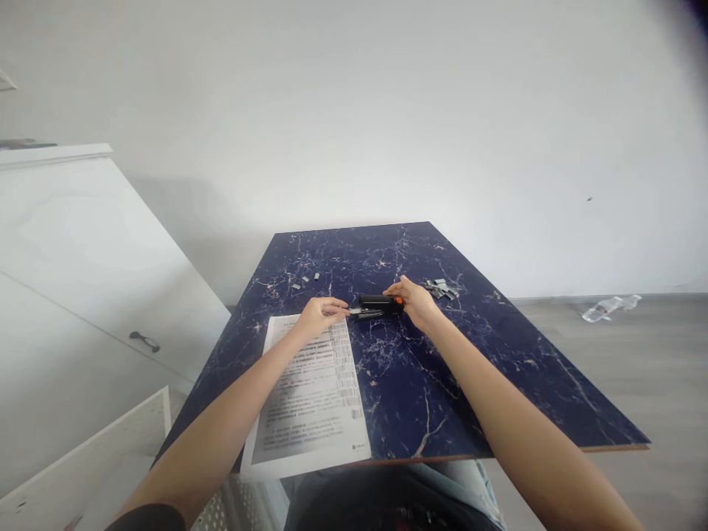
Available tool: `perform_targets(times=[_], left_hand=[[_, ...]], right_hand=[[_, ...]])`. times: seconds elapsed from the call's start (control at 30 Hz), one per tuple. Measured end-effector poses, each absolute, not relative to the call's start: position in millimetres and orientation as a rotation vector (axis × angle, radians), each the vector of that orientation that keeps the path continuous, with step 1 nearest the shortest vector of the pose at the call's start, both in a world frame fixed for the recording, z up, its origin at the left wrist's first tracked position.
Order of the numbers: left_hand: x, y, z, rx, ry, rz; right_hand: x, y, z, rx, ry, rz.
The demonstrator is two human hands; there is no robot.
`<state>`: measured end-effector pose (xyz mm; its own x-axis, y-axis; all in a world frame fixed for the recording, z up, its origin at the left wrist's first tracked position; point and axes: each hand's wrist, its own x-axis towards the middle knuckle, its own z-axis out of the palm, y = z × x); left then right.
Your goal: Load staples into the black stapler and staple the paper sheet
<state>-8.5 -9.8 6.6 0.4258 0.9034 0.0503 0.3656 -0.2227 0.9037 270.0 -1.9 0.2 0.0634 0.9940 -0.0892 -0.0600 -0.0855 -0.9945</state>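
A black stapler (376, 301) with an orange part lies on the dark blue table, its upper arm lifted apart from its base. My right hand (414, 301) is closed around its right end, thumb and fingers gripping it. At the left end, my left hand (325, 316) pinches a small silvery piece, seemingly a strip of staples (355, 311), against the stapler's open front. Fingertips partly hide that piece. Under my left wrist is a printed sheet of paper (310, 398). Beyond my right hand sits a loose pile of staple strips (441, 288).
Three small staple pieces (305, 279) lie on the far left of the marbled table (409, 383). The sheet overhangs the near edge. A white cabinet (82, 258) stands to the left, a wall behind. A clear plastic bottle (602, 309) rests on the floor at right.
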Motion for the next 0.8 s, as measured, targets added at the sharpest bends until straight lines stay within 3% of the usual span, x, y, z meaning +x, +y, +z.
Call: perform_targets(times=[0.3,0.8], left_hand=[[-3.7,-9.9,1.6,1.611,0.887,0.71],[1.3,-16.3,9.0,1.545,0.813,0.679]], right_hand=[[270.8,-0.5,-5.9,-1.283,-1.304,1.092],[265.5,-2.9,-5.1,-1.239,-1.083,1.222]])
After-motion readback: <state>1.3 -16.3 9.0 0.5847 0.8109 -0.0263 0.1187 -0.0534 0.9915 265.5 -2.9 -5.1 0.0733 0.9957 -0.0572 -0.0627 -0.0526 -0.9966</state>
